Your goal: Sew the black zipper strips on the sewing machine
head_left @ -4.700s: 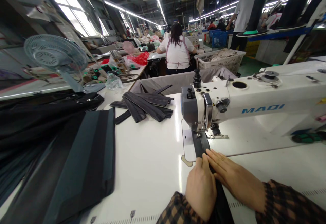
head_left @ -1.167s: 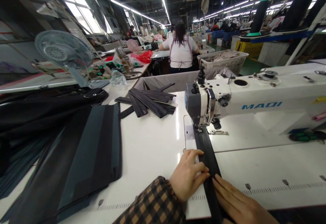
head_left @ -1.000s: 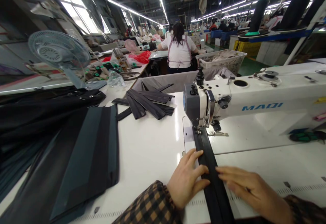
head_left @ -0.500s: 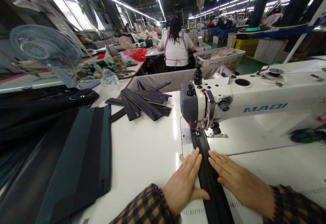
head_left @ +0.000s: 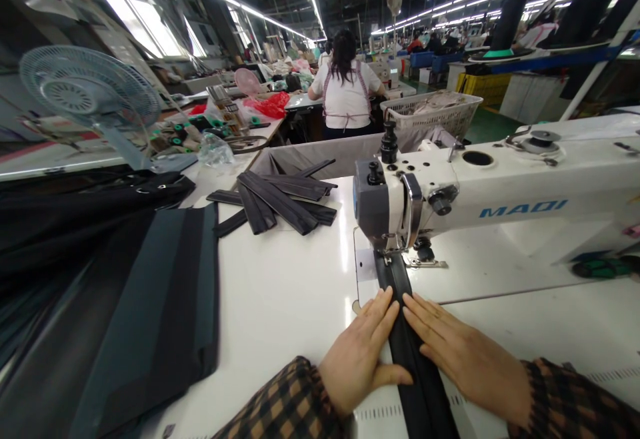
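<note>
A long black fabric strip (head_left: 417, 386) with a seam down its length runs from the near edge up under the presser foot (head_left: 387, 259) of a white sewing machine (head_left: 505, 192). My left hand (head_left: 363, 356) lies flat on the strip's left edge, fingers stretched out and thumb across it. On the other side, my right hand (head_left: 465, 352) rests with extended fingertips on the strip's right part. Both hands are a short way in front of the foot. The needle tip is too small to make out.
Several dark strips (head_left: 280, 202) lie piled on the white table (head_left: 280, 299) left of the machine head. Large black panels (head_left: 150, 312) cover the left side. A fan (head_left: 90, 92) stands behind them. A person (head_left: 347, 89) sits ahead beside a white basket (head_left: 435, 114).
My right hand has shifted slightly left, its fingertips now further onto the strip and closer to my left hand. My left hand stays nearly in place.
</note>
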`<action>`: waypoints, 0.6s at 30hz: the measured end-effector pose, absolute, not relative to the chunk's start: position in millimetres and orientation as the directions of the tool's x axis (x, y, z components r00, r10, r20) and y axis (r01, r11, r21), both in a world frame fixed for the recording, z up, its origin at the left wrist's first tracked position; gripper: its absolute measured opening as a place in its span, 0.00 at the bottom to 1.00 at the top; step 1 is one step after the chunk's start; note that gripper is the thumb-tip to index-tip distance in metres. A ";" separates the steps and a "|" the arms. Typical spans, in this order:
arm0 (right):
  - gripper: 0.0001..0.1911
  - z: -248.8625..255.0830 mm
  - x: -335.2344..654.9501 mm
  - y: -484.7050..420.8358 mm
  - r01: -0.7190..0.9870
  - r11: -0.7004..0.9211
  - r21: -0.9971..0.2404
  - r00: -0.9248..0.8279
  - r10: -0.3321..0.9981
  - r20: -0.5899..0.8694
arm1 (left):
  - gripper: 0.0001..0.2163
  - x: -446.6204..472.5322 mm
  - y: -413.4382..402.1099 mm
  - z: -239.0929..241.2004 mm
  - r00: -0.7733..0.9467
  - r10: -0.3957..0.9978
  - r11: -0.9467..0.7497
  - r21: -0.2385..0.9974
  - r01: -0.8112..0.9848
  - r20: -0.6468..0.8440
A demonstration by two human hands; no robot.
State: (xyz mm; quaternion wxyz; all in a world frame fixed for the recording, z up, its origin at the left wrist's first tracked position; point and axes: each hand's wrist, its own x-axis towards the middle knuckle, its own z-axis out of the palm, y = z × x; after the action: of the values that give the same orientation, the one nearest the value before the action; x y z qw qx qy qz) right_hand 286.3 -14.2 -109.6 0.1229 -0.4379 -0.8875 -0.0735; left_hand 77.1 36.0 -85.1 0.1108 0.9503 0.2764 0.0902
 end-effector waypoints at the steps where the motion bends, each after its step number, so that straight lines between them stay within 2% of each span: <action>1: 0.26 -109.0 286.2 -12.7 0.797 0.604 0.017 -0.583 0.763 0.279 | 0.38 78.0 37.8 -84.4 0.830 0.547 -0.822 0.255 0.509 0.107; 9: 0.25 -104.0 286.6 1.7 0.783 0.617 -0.077 -0.577 0.767 0.281 | 0.34 82.6 50.0 -77.3 0.818 0.569 -0.812 0.208 0.545 0.080; 18: 0.25 -102.6 287.4 14.2 0.774 0.612 -0.162 -0.546 0.775 0.318 | 0.30 82.0 61.2 -77.6 0.815 0.571 -0.812 0.212 0.543 0.097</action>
State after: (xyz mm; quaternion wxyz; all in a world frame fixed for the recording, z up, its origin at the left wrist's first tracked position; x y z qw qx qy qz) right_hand 287.4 14.2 -102.6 0.1814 -0.4405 -0.8792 0.0012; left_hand 82.0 61.2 -77.6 0.0875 0.9487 0.2936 0.0783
